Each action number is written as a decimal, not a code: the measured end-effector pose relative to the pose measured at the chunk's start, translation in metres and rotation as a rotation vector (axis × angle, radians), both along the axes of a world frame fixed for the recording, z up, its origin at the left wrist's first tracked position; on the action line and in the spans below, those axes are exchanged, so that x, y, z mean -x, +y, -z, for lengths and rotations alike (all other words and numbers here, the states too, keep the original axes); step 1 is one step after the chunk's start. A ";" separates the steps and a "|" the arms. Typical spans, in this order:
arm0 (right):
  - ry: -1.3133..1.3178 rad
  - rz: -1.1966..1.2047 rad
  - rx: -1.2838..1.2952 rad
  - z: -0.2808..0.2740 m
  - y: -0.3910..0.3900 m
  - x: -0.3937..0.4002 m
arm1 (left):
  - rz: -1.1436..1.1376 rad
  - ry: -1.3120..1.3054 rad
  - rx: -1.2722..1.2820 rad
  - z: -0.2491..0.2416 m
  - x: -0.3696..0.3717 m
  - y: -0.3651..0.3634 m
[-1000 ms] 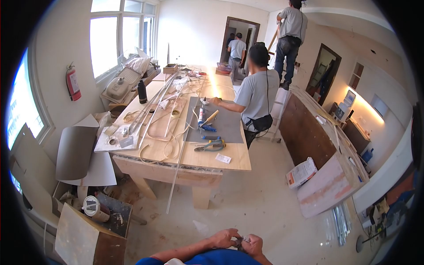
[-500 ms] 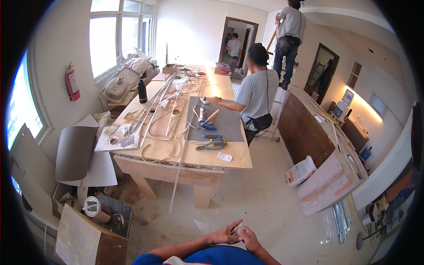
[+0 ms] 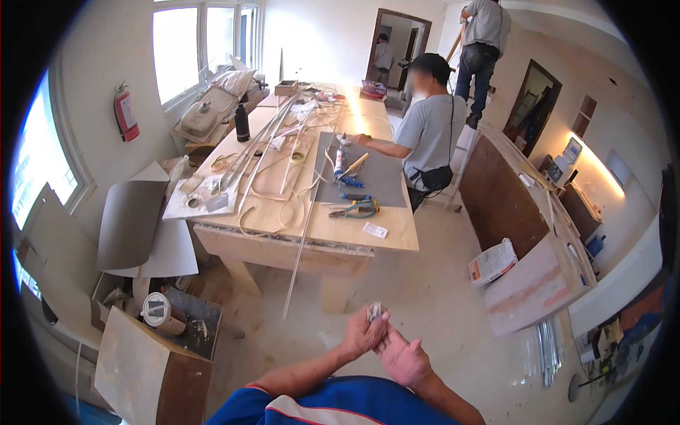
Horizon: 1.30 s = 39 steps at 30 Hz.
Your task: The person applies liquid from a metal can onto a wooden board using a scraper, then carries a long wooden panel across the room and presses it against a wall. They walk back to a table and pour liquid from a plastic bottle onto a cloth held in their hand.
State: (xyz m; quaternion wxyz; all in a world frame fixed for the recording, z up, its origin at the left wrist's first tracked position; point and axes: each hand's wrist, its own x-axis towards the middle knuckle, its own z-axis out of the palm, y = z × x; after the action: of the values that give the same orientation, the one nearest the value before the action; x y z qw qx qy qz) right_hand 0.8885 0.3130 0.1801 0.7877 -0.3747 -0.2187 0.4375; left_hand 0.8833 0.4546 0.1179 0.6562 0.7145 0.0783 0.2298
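Note:
In the head view, my left hand (image 3: 363, 334) is closed around a small crumpled whitish-grey thing (image 3: 374, 311), which sticks out past its fingers; I cannot make out its kind. My right hand (image 3: 406, 361) is turned palm up with its thumb apart, and its fingertips touch or pass beneath my left hand. Both hands are in front of my blue shirt, over the pale floor. Beyond them stands a wooden worktable (image 3: 397, 237) with pliers (image 3: 354, 210), a caulking tube (image 3: 339, 161) and a small white label (image 3: 375, 230) on it.
A co-worker (image 3: 432, 127) in a grey shirt stands at the table's right side; another person (image 3: 482, 57) is up a ladder. A paint bucket (image 3: 163, 314) sits on a box at lower left. A cement bag (image 3: 494, 262) leans against a board at right.
Both hands have risen away from my body. My right hand has turned palm up and opened, while the crumpled thing shows in my left. The view has shifted slightly.

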 end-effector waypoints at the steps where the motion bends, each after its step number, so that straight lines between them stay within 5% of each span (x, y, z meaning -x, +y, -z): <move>1: -0.051 0.006 -0.003 -0.004 0.003 0.001 | -0.011 0.053 0.102 -0.004 -0.003 0.001; 11: -0.635 0.038 0.215 0.040 -0.022 -0.015 | 0.062 0.386 0.919 0.003 -0.013 0.002; 17: -0.228 0.310 0.070 0.042 -0.037 -0.021 | 0.091 0.282 1.226 0.030 -0.021 0.027; 27: 0.194 0.408 -0.138 0.033 -0.042 -0.036 | 0.163 0.248 0.871 0.005 -0.012 -0.019; 30: 0.215 0.373 -0.120 0.035 -0.034 -0.031 | 0.179 0.144 0.516 0.010 -0.015 -0.043; 34: 0.022 0.375 -0.052 0.046 -0.031 -0.026 | 0.130 0.112 0.413 0.016 -0.029 -0.045; 39: -0.210 0.364 0.036 0.061 -0.038 -0.026 | 0.073 0.392 0.756 0.038 -0.036 -0.044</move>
State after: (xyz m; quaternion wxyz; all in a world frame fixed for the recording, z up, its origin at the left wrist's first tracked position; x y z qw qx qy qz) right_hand 0.9149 0.2750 0.1188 0.8197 -0.4654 -0.2204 0.2506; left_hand 0.9197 0.4111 0.0796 0.8524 0.4559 0.2550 0.0216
